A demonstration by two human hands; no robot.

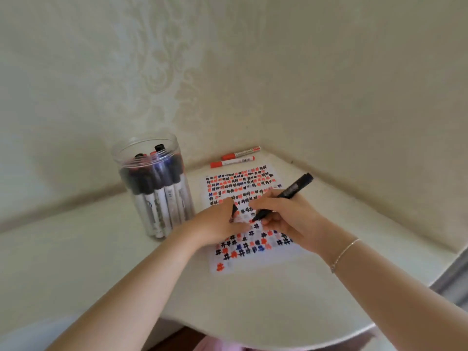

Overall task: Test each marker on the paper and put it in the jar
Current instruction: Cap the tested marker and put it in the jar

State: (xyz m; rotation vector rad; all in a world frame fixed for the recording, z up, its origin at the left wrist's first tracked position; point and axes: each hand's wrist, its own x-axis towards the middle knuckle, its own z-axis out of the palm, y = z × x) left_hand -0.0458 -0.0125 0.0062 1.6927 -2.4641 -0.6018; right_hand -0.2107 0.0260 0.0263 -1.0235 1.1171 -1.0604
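Both forearms reach forward, left hand [219, 221] and right hand [286, 216] fingers curled.

Soft, even daylight; faint shadows behind jar [154, 188] on wall. Overall slight blur, wide-angle bending at edges; forearms nearest camera soft

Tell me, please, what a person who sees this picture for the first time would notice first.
Probably the paper in the middle of the table, covered with rows of red, blue and black marks. Over it the right hand holds a dark marker tip-down, beside the left hand, which pinches a small dark piece, maybe the cap. To the left stands a clear jar full of markers; two red markers lie behind the paper.
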